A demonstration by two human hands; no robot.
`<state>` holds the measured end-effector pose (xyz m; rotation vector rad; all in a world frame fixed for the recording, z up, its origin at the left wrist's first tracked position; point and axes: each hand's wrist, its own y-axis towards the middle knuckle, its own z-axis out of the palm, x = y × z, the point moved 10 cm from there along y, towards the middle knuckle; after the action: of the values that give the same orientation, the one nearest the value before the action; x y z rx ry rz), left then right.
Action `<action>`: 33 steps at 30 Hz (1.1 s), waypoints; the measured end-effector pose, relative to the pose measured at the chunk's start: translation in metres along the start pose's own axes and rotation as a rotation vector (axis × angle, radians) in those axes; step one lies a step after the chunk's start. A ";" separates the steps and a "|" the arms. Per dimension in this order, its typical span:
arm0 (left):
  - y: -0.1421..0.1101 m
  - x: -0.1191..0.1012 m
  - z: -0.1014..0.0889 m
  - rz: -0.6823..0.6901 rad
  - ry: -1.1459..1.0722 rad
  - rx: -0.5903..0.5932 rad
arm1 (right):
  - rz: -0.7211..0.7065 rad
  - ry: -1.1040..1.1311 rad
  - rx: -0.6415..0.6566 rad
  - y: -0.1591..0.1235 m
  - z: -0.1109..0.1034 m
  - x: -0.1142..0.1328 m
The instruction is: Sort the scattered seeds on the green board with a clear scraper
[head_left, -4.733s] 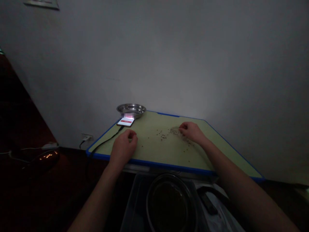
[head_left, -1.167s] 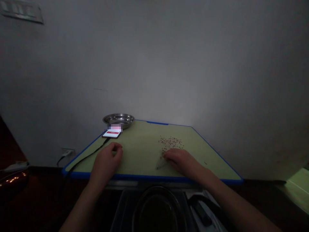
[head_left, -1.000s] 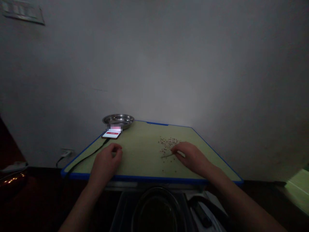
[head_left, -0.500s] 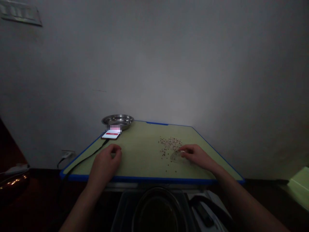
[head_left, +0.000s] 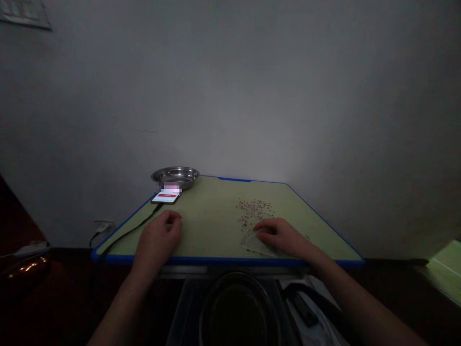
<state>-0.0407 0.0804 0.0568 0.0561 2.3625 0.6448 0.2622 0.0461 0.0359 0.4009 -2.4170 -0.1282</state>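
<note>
My right hand (head_left: 279, 235) is closed on the edge of a clear half-round protractor (head_left: 254, 242), which lies low over the near part of the pale green table (head_left: 212, 221). Just beyond it, small dark red seeds or beans (head_left: 255, 209) are scattered in a loose patch, with a few close to the protractor's upper edge. My left hand (head_left: 158, 238) rests at the table's left front, fingers curled in toward the thumb, and nothing shows in it. The undersides of its fingers are hidden.
A steel bowl (head_left: 175, 178) stands at the back left corner, with a lit phone (head_left: 166, 196) before it and its black cable (head_left: 137, 228) running off the left edge. Below the front edge sits a round dark pan (head_left: 239, 307). A wall (head_left: 237, 96) rises behind.
The seed patch has grown from a few scattered pieces to many. In the last half second my right hand has moved the protractor left and nearer, flatter to the table. My left hand stays put lately.
</note>
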 end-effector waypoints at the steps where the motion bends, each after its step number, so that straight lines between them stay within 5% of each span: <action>1: 0.000 0.000 0.000 0.000 0.001 0.004 | -0.005 0.004 0.012 -0.001 0.002 0.002; 9: 0.001 0.003 0.003 -0.002 0.005 0.007 | -0.020 0.040 0.056 -0.001 0.011 0.010; 33: 0.000 -0.001 0.010 0.006 0.049 0.061 | -0.012 0.033 0.014 -0.020 -0.004 -0.001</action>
<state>-0.0340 0.0847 0.0510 0.0744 2.4303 0.5834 0.2706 0.0278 0.0348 0.4213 -2.3845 -0.1097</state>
